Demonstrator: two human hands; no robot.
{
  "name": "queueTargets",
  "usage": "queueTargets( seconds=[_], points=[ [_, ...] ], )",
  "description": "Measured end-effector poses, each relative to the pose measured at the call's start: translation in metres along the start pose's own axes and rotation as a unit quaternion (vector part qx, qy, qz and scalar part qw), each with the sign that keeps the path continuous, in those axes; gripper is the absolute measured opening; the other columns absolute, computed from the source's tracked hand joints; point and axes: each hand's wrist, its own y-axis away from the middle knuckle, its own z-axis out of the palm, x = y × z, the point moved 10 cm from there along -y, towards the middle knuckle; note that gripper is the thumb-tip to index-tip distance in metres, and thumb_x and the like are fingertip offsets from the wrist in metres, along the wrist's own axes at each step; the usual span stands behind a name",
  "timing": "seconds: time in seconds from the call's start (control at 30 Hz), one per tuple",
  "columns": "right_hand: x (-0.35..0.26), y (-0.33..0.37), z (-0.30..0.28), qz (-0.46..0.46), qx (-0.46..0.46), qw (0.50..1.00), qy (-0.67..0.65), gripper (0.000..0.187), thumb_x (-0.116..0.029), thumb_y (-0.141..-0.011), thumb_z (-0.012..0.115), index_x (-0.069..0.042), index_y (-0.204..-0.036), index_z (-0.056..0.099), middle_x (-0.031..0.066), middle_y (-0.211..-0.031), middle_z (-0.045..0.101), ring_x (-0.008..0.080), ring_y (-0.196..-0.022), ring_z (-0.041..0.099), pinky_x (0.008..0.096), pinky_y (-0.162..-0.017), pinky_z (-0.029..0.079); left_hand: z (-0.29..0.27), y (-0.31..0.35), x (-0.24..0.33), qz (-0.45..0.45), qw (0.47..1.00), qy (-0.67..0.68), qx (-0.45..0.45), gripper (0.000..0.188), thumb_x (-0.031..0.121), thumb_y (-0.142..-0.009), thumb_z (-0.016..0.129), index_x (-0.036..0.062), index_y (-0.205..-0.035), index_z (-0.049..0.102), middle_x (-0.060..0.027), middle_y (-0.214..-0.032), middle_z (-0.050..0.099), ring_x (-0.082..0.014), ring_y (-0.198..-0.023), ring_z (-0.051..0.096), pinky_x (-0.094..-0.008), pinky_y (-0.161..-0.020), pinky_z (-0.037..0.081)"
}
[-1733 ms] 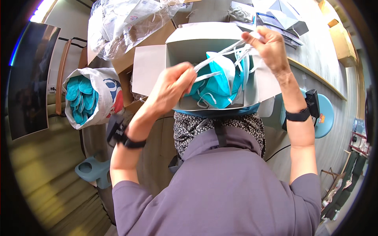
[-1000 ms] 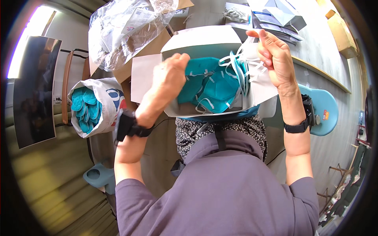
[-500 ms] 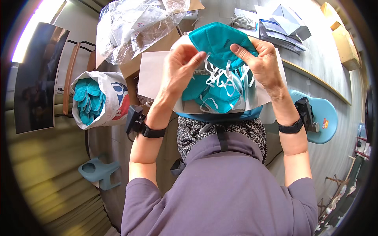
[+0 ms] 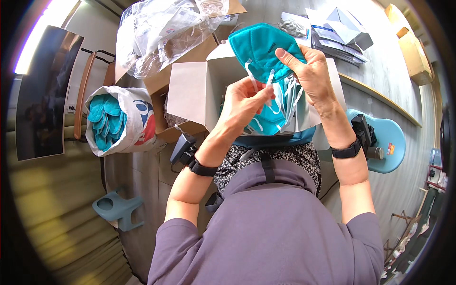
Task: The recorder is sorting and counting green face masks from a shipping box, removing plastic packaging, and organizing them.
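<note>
A teal face mask with white ear loops is held up over an open white cardboard box. My right hand grips its right edge, thumb on the front face. Just below the mask, my left hand is closed, its fingers pinching the mask's white ear loops. More teal masks with tangled white loops lie in the box, partly hidden behind my left hand.
To the left stands a white bag filled with teal masks. Clear plastic packaging tops a brown carton at the back left. Flat folded boxes lie at the back right. Blue stools stand right and lower left.
My left hand has left the mask's left edge and moved down and right to the ear loops. The right hand still holds the mask in nearly the same place.
</note>
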Motion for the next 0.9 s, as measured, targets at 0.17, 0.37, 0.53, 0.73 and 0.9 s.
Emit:
queueTargets(
  seconds=[0.17, 0.37, 0.53, 0.73, 0.9],
  points=[
    [0.011, -0.001, -0.019, 0.017, 0.015, 1.0, 0.002, 0.02, -0.015, -0.09, 0.072, 0.002, -0.1, 0.071, 0.0018, -0.085, 0.071, 0.0036, -0.07, 0.061, 0.0196, -0.062, 0.051, -0.016, 0.017, 0.015, 0.001, 0.996, 0.053, -0.076, 0.011, 0.016, -0.095, 0.058, 0.005, -0.094, 0.06, 0.0028, -0.072, 0.057, -0.0018, -0.053, 0.041, -0.0174, -0.048, 0.027],
    [0.022, -0.003, -0.048, 0.033, 0.036, 0.999, 0.01, 0.022, -0.016, -0.091, 0.071, 0.002, -0.102, 0.071, 0.0016, -0.086, 0.07, 0.0028, -0.07, 0.06, 0.0175, -0.063, 0.048, -0.056, 0.051, 0.04, 0.074, 0.982, 0.13, -0.117, 0.018, 0.018, -0.099, 0.054, 0.0023, -0.09, 0.055, 0.0001, -0.063, 0.046, -0.0046, -0.051, 0.04, -0.0192, -0.044, 0.024],
    [0.04, -0.002, -0.042, 0.091, -0.006, 0.996, 0.019, 0.019, -0.017, -0.09, 0.073, 0.002, -0.091, 0.072, 0.0032, -0.082, 0.071, 0.0044, -0.068, 0.06, 0.0217, -0.062, 0.05, -0.074, 0.072, 0.087, 0.203, 0.908, 0.302, -0.208, 0.028, 0.021, -0.1, 0.05, -0.0016, -0.086, 0.057, -0.0141, -0.083, 0.063, -0.0102, -0.041, 0.047, -0.0182, -0.035, 0.031],
    [0.063, -0.009, -0.085, 0.135, 0.139, 0.981, -0.022, 0.024, -0.025, -0.095, 0.066, -0.002, -0.102, 0.07, -0.0072, -0.07, 0.054, -0.004, -0.045, 0.028, 0.0174, -0.037, 0.018, -0.039, 0.039, 0.047, -0.013, 0.99, -0.078, -0.116, 0.035, 0.035, -0.104, 0.048, 0.0047, -0.089, 0.06, -0.0063, -0.087, 0.068, -0.0072, -0.058, 0.061, -0.0174, -0.045, 0.037],
    [0.006, 0.01, 0.018, 0.025, -0.09, 0.996, -0.002, 0.023, -0.018, -0.099, 0.059, 0.001, -0.11, 0.068, 0.0035, -0.1, 0.07, 0.0019, -0.074, 0.054, 0.0185, -0.067, 0.048, -0.016, 0.027, 0.028, -0.071, 0.982, -0.081, -0.152, 0.038, 0.041, -0.103, 0.048, 0.0075, -0.089, 0.06, -0.004, -0.083, 0.066, -0.0078, -0.062, 0.061, -0.0172, -0.046, 0.037]
  ],
)
